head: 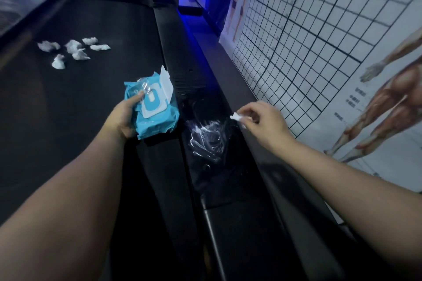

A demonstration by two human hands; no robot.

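L hand [123, 118] grips blue wipes pack [157, 116], lid flipped up, R hand [262, 123] pinches small white wipe scrap [236, 117] right of pack, above black bag [205, 141], w/ crumpled wipes [73, 51] farther left on treadmill belt [68, 109].

Wall chart [319, 29] lettering too blurred

A black treadmill [96, 107] carries everything: a broad matt belt with a raised black side rail [230, 189] along its right. Six crumpled white wipe wads [73, 46] lie close together, none stacked, on the far left part of the belt. White streaky wet smears [206, 138] cover a patch of the rail. A light-blue soft plastic wipes pack [157, 118], its white flap open, is at the belt's right edge. Whether it rests there cannot be told.
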